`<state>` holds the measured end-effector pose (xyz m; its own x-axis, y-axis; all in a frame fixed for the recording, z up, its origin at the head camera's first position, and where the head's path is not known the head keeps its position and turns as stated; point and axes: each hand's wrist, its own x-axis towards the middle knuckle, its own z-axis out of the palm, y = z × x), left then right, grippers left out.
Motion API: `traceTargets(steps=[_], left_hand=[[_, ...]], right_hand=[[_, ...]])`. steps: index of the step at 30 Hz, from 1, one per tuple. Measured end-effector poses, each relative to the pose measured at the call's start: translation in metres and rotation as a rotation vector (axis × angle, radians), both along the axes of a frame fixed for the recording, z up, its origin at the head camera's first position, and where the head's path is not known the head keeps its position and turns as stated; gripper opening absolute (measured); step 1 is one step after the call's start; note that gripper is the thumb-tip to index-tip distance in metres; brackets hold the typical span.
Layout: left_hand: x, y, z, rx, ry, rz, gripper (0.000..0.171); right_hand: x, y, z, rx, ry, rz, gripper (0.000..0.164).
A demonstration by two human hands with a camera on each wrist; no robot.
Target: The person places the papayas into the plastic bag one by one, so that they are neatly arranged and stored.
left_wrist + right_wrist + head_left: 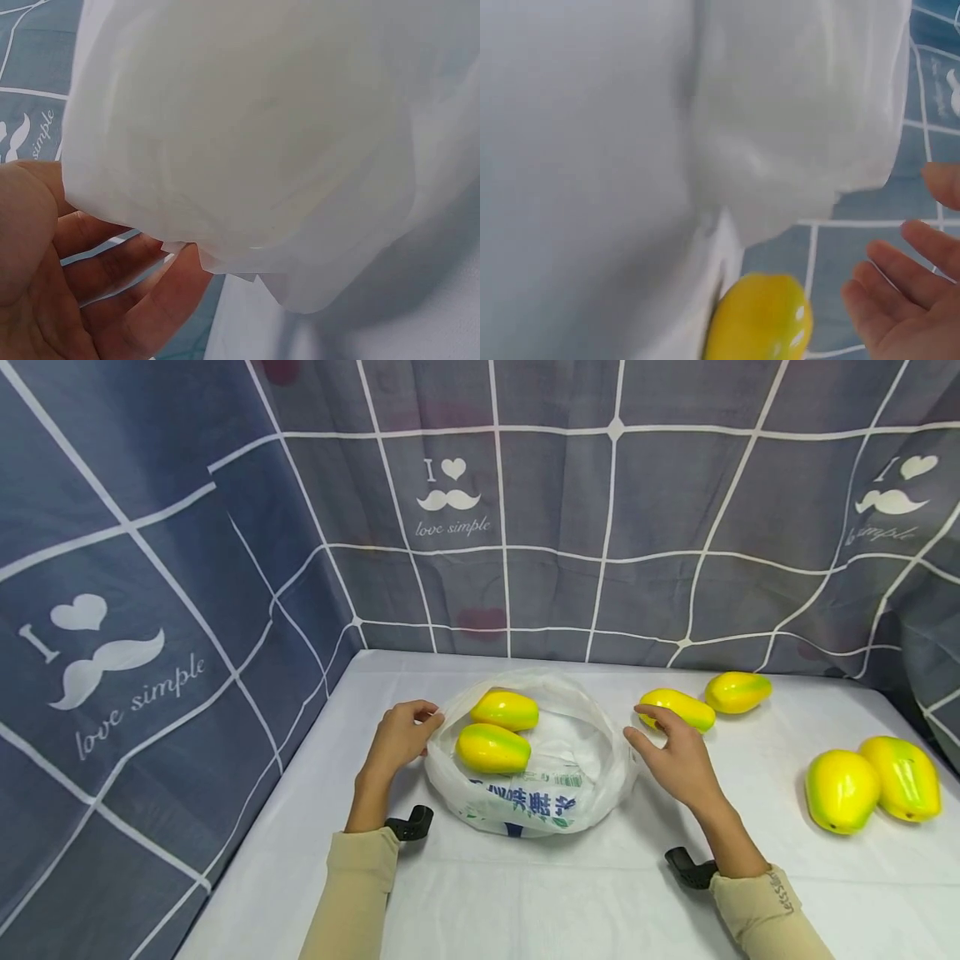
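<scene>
A white translucent plastic bag (543, 777) with blue and green print stands with its mouth wide on the table. Two glossy yellow-green fruits, a mango or papaya shape, lie inside: an upper fruit (506, 709) and a lower fruit (492, 748). At the bag's left rim, my left hand (401, 737) pinches the plastic; in the left wrist view its fingers (169, 300) curl at the bag edge. My right hand (678, 760) is beside the right rim with its fingers extended and holding nothing. The right wrist view shows its fingers (900, 277) apart from the bag.
Behind my right hand lie a similar fruit (682, 708) and another fruit (738, 692). Farther right, one fruit (842, 792) touches its neighbouring fruit (902, 778). A grey-blue gridded curtain (555, 527) hangs behind and left of the white table (600, 902).
</scene>
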<state>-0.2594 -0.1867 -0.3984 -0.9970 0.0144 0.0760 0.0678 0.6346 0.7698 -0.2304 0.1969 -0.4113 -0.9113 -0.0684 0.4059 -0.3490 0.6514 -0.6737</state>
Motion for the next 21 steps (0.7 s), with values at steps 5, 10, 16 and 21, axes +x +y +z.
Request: traceTargets(steps=[5, 10, 16, 21], left_hand=[[0.001, 0.0, 0.001, 0.003, -0.009, 0.002, 0.033], [0.001, 0.0, 0.0, 0.005, -0.015, 0.004, 0.033], [0.001, 0.0, 0.0, -0.006, -0.011, 0.003, 0.033], [0.001, 0.0, 0.0, -0.01, -0.009, 0.002, 0.033]], right_hand=[[-0.001, 0.013, -0.005, -0.011, -0.006, -0.033, 0.043], [-0.002, 0.024, -0.009, -0.009, -0.002, -0.049, 0.044], [-0.003, 0.034, -0.013, -0.015, 0.003, -0.054, 0.047], [-0.004, 0.039, -0.014, -0.013, 0.017, -0.054, 0.048]])
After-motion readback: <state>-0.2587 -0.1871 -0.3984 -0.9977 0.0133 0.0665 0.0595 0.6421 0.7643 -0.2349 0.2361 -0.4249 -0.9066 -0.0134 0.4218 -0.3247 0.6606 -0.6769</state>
